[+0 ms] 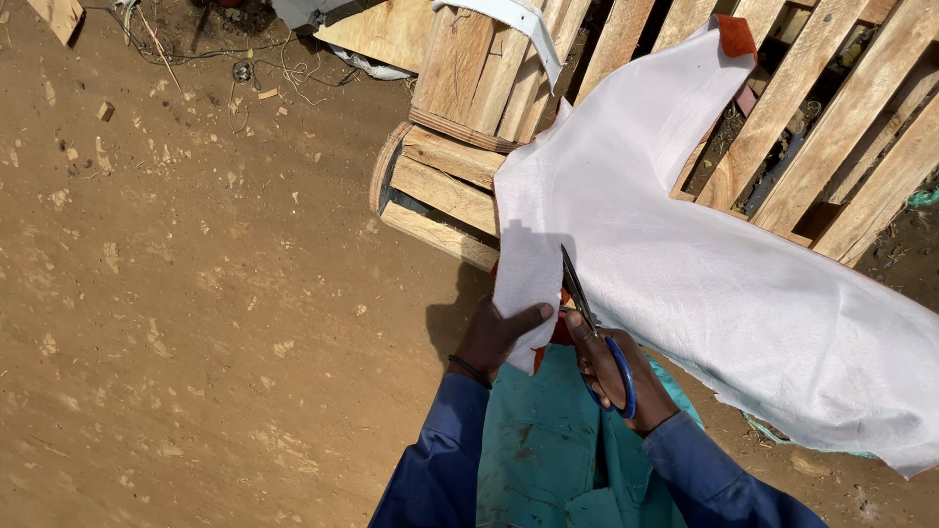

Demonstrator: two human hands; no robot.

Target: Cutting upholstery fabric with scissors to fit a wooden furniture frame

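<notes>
— Well, how were the fingers set when you looked?

— My right hand [611, 370] had its fingers closed through the blue loops of the scissors [587, 318], blades parted and biting into the near edge of the white fabric [704, 254]. My left hand [494, 337] was pinched shut on the narrow strip to the left of the blades, thumb on top.

— And the cut itself?

— Barely started, I judged. The blades had only entered the near edge; nearly the whole sheet lay uncut, draped over the wooden pallet [782, 108], an orange backing [736, 35] showing at its far corner.

— Anything underneath?

— Bare dirt ground [196, 293], and my teal apron [548, 450] below the hands.
</notes>
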